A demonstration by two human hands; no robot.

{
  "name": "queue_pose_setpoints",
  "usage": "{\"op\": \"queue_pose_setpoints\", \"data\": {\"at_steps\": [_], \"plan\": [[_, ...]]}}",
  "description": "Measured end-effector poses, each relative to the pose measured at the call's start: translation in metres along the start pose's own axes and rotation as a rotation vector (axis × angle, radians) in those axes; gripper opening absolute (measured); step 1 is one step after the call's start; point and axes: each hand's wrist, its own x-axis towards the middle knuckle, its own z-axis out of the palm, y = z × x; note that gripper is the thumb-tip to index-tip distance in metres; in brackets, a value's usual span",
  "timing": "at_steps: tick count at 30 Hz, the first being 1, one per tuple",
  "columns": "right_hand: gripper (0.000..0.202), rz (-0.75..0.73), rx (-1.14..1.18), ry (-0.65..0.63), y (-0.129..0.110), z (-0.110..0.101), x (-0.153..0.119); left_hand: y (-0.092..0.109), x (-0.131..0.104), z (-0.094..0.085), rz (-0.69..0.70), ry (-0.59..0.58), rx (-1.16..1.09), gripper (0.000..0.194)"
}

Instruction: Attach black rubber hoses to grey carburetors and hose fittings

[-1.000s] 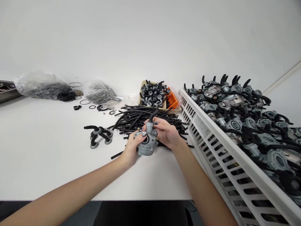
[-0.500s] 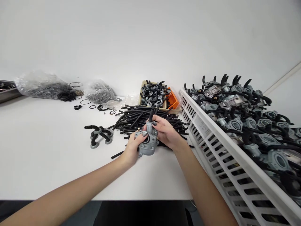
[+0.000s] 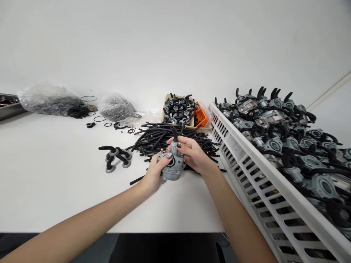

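A grey metal carburetor is held up over the front of the black hose pile, its round bore facing me. My left hand grips its left side, thumb across the front near the bore. Around the cap at the carburetor's top, my right hand has its thumb and fingers closed; some fingers are hidden behind it. From that cap a short black rubber boot sticks up. Loose black hoses lie behind both hands. Left of them, several grey caps with black rubber boots stand clustered on the white table.
A white slatted crate heaped with carburetors runs along the right. At the back are a cream tray of caps, an orange bin, plastic bags of parts and black rings. A grey tray is far left.
The rubber boot on top has turned or tilted slightly to the left, and my right fingers have shifted around the cap. My left hand and the carburetor body stay nearly still.
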Motion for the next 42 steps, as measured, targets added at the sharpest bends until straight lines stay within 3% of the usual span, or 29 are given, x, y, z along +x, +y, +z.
{"op": "queue_pose_setpoints", "data": {"at_steps": [4, 10, 18, 25, 42], "plan": [[0.024, 0.010, -0.010, -0.001, -0.0001, -0.0008, -0.0010, -0.0005, 0.0007, -0.0006, 0.000, 0.014, 0.016, 0.045], [0.023, 0.016, 0.028, -0.009, 0.0021, -0.0030, 0.0012, -0.0003, 0.0031, -0.0023, 0.051, -0.087, 0.004, 0.038], [0.018, 0.017, 0.089, 0.003, 0.0003, -0.0002, 0.0032, 0.0018, 0.0015, 0.0006, 0.030, -0.021, -0.021, 0.041], [0.017, 0.007, 0.079, 0.005, 0.0018, -0.0020, 0.0031, 0.0012, 0.0029, -0.0010, 0.064, -0.086, 0.024, 0.038], [0.026, -0.009, 0.041, -0.023, 0.0031, -0.0033, 0.0014, 0.0022, 0.0020, 0.0010, 0.036, -0.029, -0.041, 0.043]]}}
